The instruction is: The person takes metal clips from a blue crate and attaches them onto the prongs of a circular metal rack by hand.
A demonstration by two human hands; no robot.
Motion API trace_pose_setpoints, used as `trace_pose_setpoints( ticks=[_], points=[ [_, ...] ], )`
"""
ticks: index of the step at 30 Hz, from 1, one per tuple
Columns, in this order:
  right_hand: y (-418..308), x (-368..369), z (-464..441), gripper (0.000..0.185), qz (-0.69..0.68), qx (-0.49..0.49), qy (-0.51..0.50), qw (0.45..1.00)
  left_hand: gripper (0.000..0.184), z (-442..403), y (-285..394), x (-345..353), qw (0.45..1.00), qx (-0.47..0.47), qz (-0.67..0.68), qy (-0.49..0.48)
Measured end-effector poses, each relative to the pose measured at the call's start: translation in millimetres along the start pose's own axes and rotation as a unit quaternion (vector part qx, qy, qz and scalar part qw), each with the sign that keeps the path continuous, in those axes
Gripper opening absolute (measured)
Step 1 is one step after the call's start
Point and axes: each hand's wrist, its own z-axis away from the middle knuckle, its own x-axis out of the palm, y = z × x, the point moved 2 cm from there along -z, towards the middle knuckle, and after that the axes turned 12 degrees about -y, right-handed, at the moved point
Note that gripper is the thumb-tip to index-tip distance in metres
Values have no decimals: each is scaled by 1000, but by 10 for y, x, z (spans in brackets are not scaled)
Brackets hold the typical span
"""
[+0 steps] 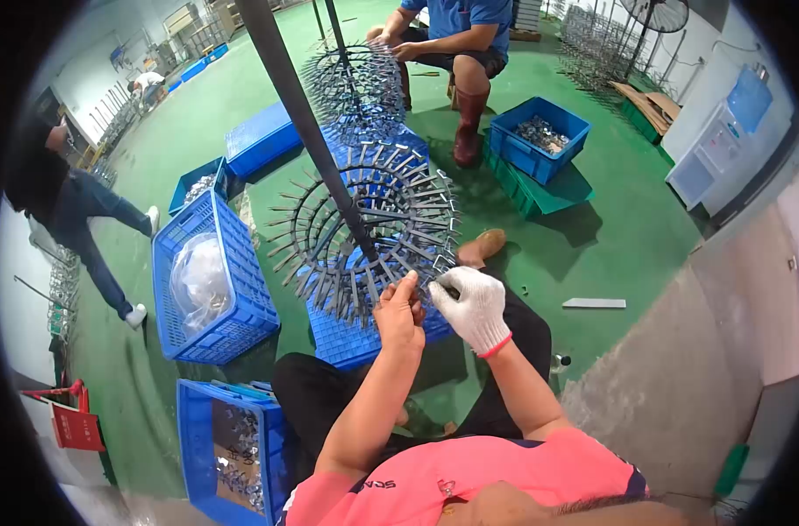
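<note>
In front of me stands a round metal rack (329, 302) with rings of short prongs around a thick dark pole (307, 123). Small shiny metal pieces (443, 263) hang on the prongs along its right side. My left hand (402, 311), bare, is closed in a pinch at the rack's near lower rim. My right hand (474, 307), in a white knitted glove, has its fingers curled together just right of it, near the outer prongs. Whatever lies between the fingers of either hand is too small or hidden to make out.
A blue crate (272, 329) with a plastic bag and another blue crate (189, 438) of metal pieces stand on my left. Across from me a seated person (461, 35) works at a fuller rack (329, 92). Another person (84, 202) stands at left. A blue bin (504, 145) holds metal pieces.
</note>
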Motion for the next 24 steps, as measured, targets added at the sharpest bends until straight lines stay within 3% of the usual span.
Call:
trace_pose_setpoints(
  ticks=[9,15,24],
  points=[
    [-88,-18,-28,16,132,-36,-3,991,25,-5,-3,-12,1000,7,4,-2],
    [-92,-10,-19,19,77,-27,11,997,26,-26,-8,-17,1000,2,-1,4],
    [-125,-31,-66,16,100,1,-17,995,25,-6,10,4,1000,-5,0,5]
  ],
)
